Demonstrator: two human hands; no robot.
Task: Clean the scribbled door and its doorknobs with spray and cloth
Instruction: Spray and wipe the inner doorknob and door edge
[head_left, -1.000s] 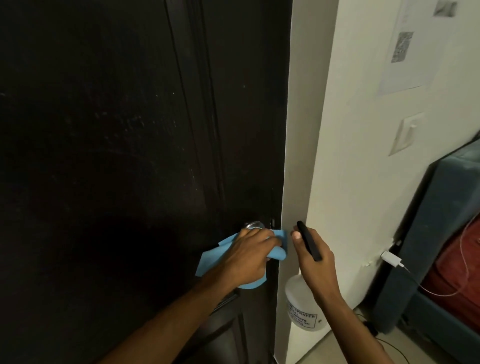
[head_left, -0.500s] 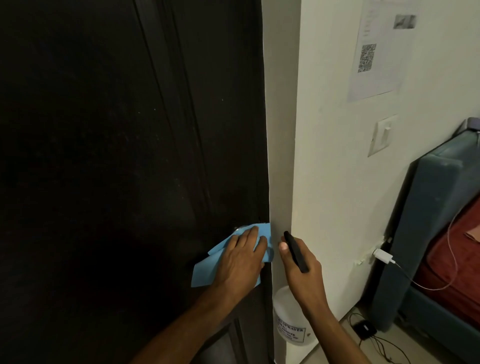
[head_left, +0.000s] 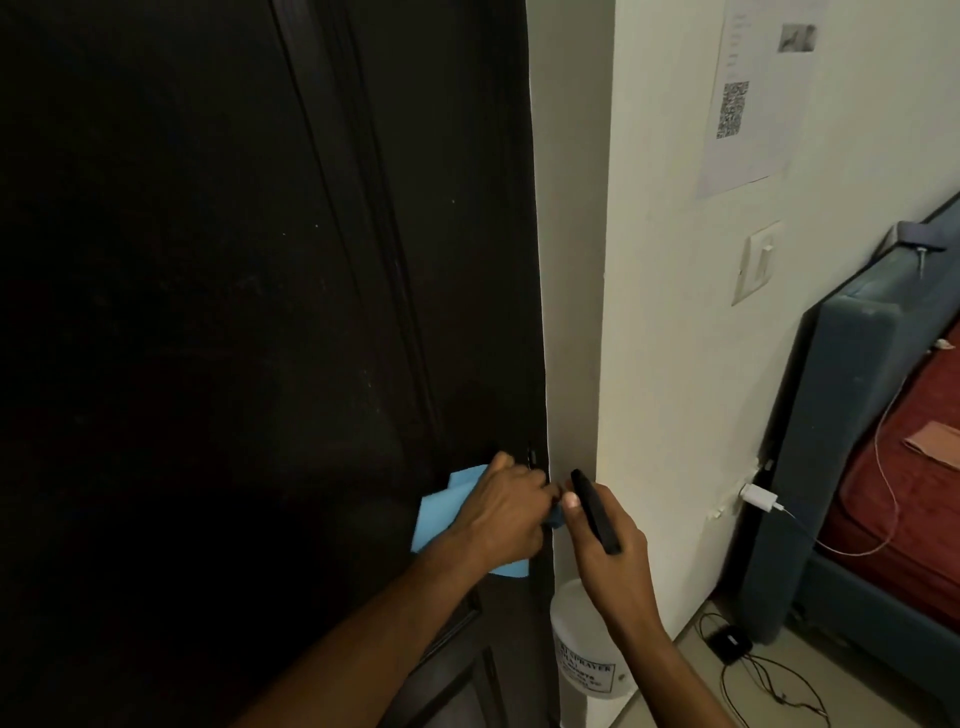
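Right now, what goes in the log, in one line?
step: wiping doorknob area | left hand: grips blue cloth against door | right hand: holds spray bottle

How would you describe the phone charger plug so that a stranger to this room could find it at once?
Start at the white wall right of the dark door and drop past the light switch towards the floor. Low down, beside the blue upholstered furniture, sits the small white charger plug. Only it trails a thin white cable.

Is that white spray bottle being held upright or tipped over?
Upright. The spray bottle hangs straight below the right hand, which grips its black trigger head at the top.
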